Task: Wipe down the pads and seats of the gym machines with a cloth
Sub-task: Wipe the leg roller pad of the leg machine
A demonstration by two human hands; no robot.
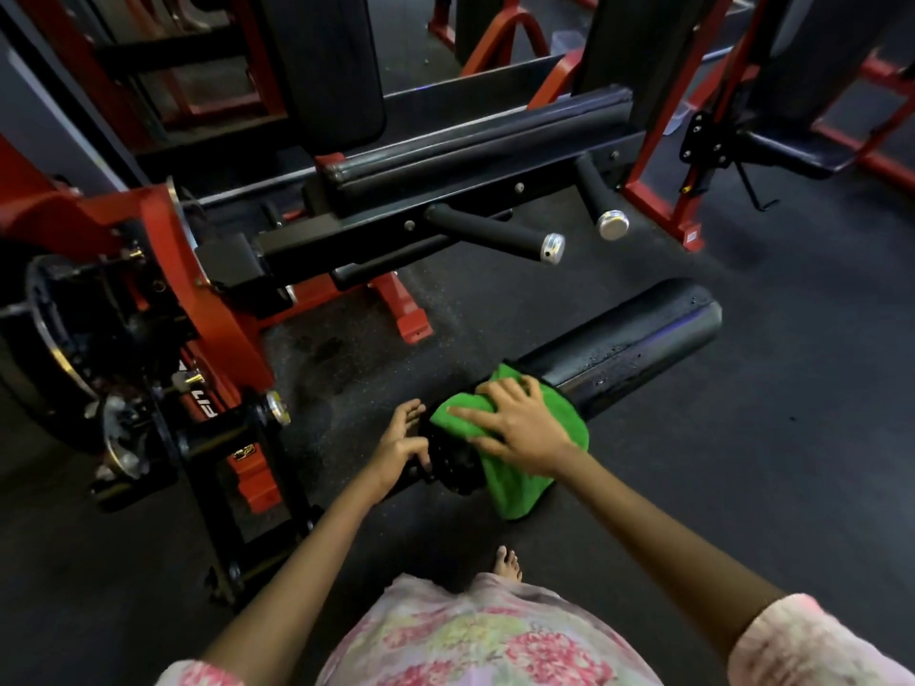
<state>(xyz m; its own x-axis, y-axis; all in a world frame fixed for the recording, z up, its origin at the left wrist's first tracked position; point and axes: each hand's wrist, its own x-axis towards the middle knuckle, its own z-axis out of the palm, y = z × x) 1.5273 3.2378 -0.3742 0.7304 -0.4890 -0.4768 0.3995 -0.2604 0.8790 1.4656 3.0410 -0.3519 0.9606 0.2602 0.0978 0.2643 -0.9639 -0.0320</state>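
Two hands at the near end of the black roller pad (619, 349), which lies low over the rubber floor (742, 487), long axis running away up and to the right. Right hand (520, 428), fingers spread flat, presses the green microfibre cloth (515, 482) over the pad's near end. Left hand (401, 448) steadies the end cap, fingers loosely curled around it. Droplets show on the far stretch, beyond the right hand; likely next stroke goes outward along the axis
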